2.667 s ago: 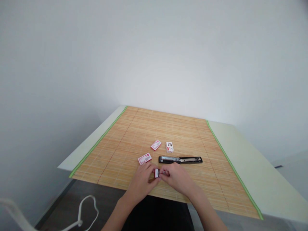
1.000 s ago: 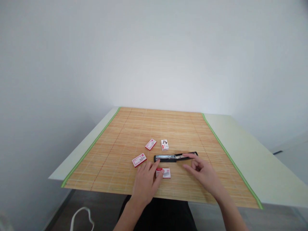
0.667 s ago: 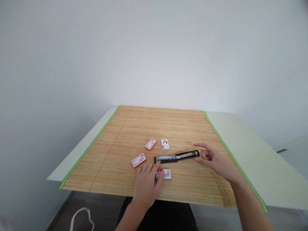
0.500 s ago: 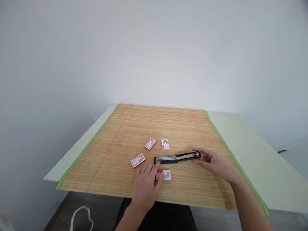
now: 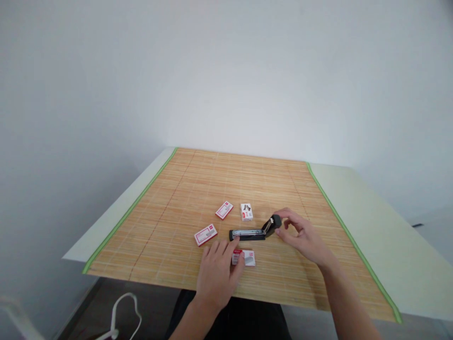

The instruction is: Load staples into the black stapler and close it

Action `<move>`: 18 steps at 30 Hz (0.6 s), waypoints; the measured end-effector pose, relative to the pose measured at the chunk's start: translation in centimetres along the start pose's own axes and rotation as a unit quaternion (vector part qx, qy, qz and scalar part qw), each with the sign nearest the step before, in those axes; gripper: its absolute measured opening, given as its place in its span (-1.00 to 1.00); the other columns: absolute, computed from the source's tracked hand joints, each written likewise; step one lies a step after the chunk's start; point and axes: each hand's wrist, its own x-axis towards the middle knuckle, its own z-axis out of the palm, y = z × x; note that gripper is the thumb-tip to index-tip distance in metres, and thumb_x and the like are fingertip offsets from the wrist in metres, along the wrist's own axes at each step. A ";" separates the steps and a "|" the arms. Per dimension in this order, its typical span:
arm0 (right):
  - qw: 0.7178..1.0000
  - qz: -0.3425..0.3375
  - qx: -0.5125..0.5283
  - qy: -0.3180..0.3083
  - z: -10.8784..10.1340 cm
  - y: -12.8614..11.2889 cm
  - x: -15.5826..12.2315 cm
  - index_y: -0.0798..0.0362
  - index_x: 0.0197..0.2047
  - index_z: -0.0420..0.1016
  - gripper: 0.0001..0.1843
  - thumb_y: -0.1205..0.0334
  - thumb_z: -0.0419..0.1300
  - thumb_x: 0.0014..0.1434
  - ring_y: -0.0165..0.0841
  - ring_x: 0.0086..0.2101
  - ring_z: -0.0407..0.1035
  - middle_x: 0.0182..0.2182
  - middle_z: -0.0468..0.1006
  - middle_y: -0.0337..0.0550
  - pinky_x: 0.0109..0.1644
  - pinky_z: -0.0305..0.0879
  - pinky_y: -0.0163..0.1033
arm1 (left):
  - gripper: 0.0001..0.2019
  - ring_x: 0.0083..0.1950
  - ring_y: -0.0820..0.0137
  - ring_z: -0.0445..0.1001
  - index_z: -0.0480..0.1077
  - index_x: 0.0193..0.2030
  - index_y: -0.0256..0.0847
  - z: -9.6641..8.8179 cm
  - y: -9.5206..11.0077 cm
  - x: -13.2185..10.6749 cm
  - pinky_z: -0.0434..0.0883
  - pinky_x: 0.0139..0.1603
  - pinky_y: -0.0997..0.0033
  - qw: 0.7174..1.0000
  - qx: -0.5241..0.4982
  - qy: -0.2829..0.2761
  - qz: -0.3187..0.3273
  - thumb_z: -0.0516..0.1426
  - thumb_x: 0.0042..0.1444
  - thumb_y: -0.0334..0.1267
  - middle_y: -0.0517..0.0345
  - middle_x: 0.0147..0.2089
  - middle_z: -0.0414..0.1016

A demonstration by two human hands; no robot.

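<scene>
Two hands at a stapler on a bamboo mat

The right hand (image 5: 300, 233) pinches the raised black arm of the stapler (image 5: 255, 231) between thumb and fingertips, tilting that arm up at the stapler's 3 o'clock end while the metal base lies flat on the bamboo mat (image 5: 198, 189). The left hand (image 5: 217, 267) lies palm down with fingers loosely spread, holding nothing; its fingertips rest at the left edge of an open staple box (image 5: 245, 258), which sits just at 6 o'clock of the stapler. Around the stapler lie three more small red-and-white boxes: a flat box (image 5: 205, 234) at 9 o'clock, a second box (image 5: 224, 210) at 11 o'clock, and a third box (image 5: 247, 212) at 12 o'clock. The mat covers a pale table (image 5: 371, 226).
</scene>
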 end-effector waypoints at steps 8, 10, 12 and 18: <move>0.994 -0.073 -0.072 -0.036 2.7 -3.5 2.2 -0.10 0.03 0.54 -0.72 0.16 0.28 0.25 -0.16 -0.06 0.44 -0.07 0.60 -0.08 0.07 0.37 -0.02 | -0.64 0.02 0.15 0.45 0.41 0.29 -0.01 -0.1 0.1 0.0 0.33 0.07 0.11 1.000 -0.018 0.011 0.004 0.06 0.40 -0.19 0.07 -0.03 0.55; 0.991 -0.085 -0.080 -0.060 3.5 -4.1 2.6 -0.10 0.02 0.56 -0.74 0.20 0.26 0.25 -0.16 -0.04 0.44 -0.06 0.60 -0.09 0.11 0.36 -0.02 | -0.64 0.02 0.15 0.45 0.41 0.28 -0.01 -0.2 0.2 0.0 0.33 0.07 0.10 1.000 -0.022 0.017 0.007 0.06 0.40 -0.20 0.06 -0.03 0.55; 0.988 -0.094 -0.095 -0.073 4.2 -4.5 3.0 -0.10 0.02 0.57 -0.74 0.23 0.26 0.26 -0.17 -0.03 0.44 -0.06 0.60 -0.09 0.12 0.35 -0.03 | -0.64 0.02 0.14 0.44 0.40 0.28 -0.02 -0.3 0.2 0.0 0.33 0.07 0.10 1.000 -0.024 0.014 0.007 0.05 0.40 -0.20 0.05 -0.04 0.54; 0.978 -0.112 -0.136 -0.108 5.8 -4.7 3.7 -0.07 0.02 0.57 -0.72 0.28 0.29 0.23 -0.20 -0.06 0.42 -0.10 0.58 -0.12 0.09 0.34 -0.07 | -0.63 0.02 0.14 0.43 0.39 0.29 -0.02 -0.3 0.1 -0.2 0.32 0.03 0.12 1.000 -0.019 0.010 0.002 0.06 0.39 -0.20 0.06 -0.05 0.51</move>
